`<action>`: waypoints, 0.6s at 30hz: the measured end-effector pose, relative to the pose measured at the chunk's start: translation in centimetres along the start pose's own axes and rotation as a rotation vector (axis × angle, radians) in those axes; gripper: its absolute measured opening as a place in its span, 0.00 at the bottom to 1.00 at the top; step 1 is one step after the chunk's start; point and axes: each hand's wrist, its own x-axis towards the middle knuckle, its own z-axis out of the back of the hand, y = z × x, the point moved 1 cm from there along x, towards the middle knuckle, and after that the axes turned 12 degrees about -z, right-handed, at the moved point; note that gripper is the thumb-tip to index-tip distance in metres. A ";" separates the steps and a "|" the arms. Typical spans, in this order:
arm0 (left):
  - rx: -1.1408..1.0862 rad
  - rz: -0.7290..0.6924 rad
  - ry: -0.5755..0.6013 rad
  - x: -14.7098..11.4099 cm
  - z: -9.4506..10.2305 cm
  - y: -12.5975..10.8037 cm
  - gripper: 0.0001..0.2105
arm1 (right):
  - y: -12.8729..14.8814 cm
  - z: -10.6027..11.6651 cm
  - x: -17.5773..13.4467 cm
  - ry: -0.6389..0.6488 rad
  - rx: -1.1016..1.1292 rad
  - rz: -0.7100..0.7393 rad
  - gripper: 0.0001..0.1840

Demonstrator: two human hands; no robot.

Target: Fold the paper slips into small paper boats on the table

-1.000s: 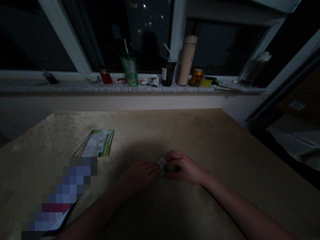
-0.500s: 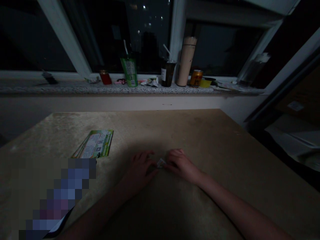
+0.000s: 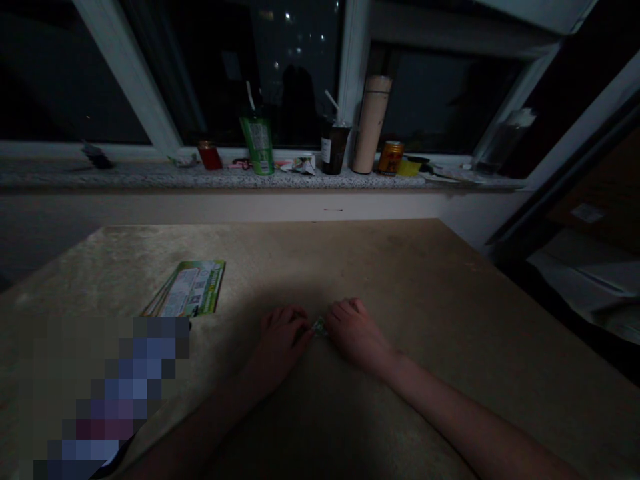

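Note:
A small piece of folded paper [image 3: 319, 326], greenish with pale print, lies on the tabletop between my two hands. My left hand [image 3: 284, 339] rests on the table at its left, thumb and forefinger closed on the paper's left edge. From the other side my right hand [image 3: 354, 332] has its fingers curled down over the right edge, back of the hand turned up. The fingers cover part of the paper, and the dim light hides the exact grip.
Several green printed leaflets [image 3: 193, 290] lie fanned at left. A blurred-out device [image 3: 125, 393] is nearer me. On the windowsill [image 3: 295, 180] stand a green cup [image 3: 259, 143], a dark cup [image 3: 334, 148], a tall flask [image 3: 371, 125], a gold can [image 3: 391, 158] and a red jar [image 3: 210, 155].
My right hand has rolled over and moved slightly left, its fingers now covering more of the paper. The paper shows a greener face than before. My left hand has drawn its fingers in.

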 end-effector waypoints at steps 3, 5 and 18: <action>0.020 0.007 0.002 0.1 0.1 -0.4 0.08 | 0.2 -0.1 0.1 -0.001 -0.063 0.008 0.06; 0.039 0.007 0.002 0.1 0.3 -1.0 0.08 | 0.3 -0.2 0.2 0.004 -0.081 0.019 0.06; 0.185 -0.123 0.068 -4.0 -0.8 -6.8 0.32 | 0.3 -0.6 0.6 0.020 -0.076 0.044 0.06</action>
